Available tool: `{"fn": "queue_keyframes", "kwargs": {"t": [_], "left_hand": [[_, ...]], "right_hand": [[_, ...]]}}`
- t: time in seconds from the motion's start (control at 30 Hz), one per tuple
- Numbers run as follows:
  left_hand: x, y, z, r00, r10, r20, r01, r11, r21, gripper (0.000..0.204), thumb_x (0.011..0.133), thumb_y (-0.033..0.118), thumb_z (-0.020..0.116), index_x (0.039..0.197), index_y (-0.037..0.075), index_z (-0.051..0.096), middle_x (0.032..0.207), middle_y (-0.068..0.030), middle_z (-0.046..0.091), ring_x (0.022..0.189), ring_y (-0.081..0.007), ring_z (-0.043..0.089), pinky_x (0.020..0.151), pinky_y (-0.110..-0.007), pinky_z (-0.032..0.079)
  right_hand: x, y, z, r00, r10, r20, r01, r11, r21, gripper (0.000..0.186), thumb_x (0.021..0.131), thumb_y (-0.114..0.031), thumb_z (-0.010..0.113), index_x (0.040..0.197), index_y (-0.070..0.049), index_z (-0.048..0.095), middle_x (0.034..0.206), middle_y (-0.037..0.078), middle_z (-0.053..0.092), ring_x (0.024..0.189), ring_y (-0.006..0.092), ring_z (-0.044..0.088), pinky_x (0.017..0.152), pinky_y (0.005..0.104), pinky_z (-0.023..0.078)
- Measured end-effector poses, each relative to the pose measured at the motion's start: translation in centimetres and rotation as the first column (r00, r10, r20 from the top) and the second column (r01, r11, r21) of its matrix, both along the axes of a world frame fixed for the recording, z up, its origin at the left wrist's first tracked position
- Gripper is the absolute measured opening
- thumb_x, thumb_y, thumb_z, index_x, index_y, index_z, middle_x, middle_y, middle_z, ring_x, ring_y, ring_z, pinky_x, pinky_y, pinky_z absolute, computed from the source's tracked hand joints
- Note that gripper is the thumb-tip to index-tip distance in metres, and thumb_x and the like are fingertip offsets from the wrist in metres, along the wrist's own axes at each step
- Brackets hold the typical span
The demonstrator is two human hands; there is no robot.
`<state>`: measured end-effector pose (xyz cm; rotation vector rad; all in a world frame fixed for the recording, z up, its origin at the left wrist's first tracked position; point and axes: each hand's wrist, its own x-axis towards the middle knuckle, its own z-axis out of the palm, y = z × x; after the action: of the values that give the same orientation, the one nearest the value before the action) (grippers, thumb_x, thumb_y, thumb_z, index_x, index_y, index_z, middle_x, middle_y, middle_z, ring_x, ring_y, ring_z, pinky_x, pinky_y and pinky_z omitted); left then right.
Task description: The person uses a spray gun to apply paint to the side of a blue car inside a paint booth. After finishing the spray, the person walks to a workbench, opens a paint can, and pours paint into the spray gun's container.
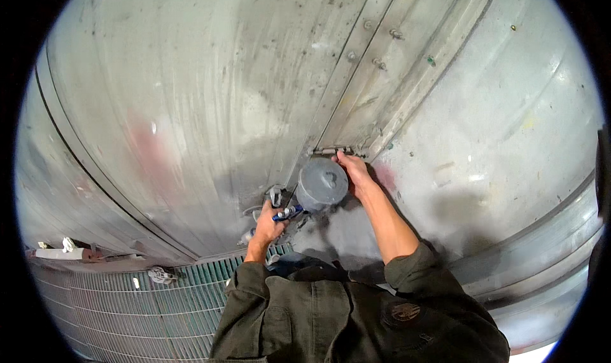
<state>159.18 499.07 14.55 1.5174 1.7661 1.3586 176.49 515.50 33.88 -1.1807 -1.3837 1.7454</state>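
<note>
My left hand (267, 225) is closed around a spray gun (287, 213) with a blue body. A round grey cup (323, 183) sits on top of the gun and hides much of it from above. Against the cup's far right side is my right hand (354, 170), fingers curled. Its fingertips lie close to a small metal latch or hinge piece (332, 151) on the panel; whatever they grip is hidden behind the cup. Beside my left hand a grey fitting (275, 195) rests by the metal surface.
A large, stained grey metal panel (203, 76) rises in front of me, with a bolted strip (375, 62) running up its right part. At the right, a curved metal surface (496, 146) continues. Lower left lies a floor grating (146, 306) with a small grey object (161, 274) on it.
</note>
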Motion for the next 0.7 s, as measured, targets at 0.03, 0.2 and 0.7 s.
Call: {"fn": "queue_keyframes", "kwargs": {"t": [0.03,0.2,0.7], "left_hand": [[-0.2,0.1,0.0,0.997,-0.02,-0.071,0.019,1.0,-0.017,0.028,0.066,0.012,0.064,0.093,0.005,0.067,0.107,-0.0238,0.052,0.092,-0.0432,0.049,0.087,-0.046,0.042],[0.3,0.9,0.4,0.999,-0.05,-0.012,0.05,0.999,0.001,0.017,0.067,0.013,0.063,0.083,0.006,0.065,0.089,-0.0211,0.059,0.094,-0.0399,0.046,0.088,-0.043,0.04],[-0.6,1.4,-1.9,0.991,-0.105,-0.084,0.104,0.994,-0.016,0.034,0.061,0.014,0.077,0.091,0.001,0.066,0.101,-0.0202,0.049,0.094,-0.0402,0.054,0.081,-0.042,0.046]], "right_hand": [[0.1,0.0,0.2,1.0,0.021,0.022,-0.021,0.999,0.031,0.032,0.094,-0.036,0.057,0.09,-0.005,0.064,0.083,0.002,0.061,0.078,0.0131,0.057,0.07,0.0288,0.047],[1.3,1.3,-1.0,1.0,-0.004,0.0,0.004,0.999,0.044,0.036,0.094,-0.039,0.057,0.087,-0.005,0.064,0.078,0.001,0.059,0.073,0.0126,0.055,0.068,0.0276,0.044],[2.6,2.1,1.4,1.0,0.005,0.026,-0.001,0.992,-0.129,0.031,0.094,-0.037,0.057,0.083,-0.009,0.062,0.066,-0.005,0.05,0.055,0.0075,0.045,0.05,0.0232,0.035]]}}
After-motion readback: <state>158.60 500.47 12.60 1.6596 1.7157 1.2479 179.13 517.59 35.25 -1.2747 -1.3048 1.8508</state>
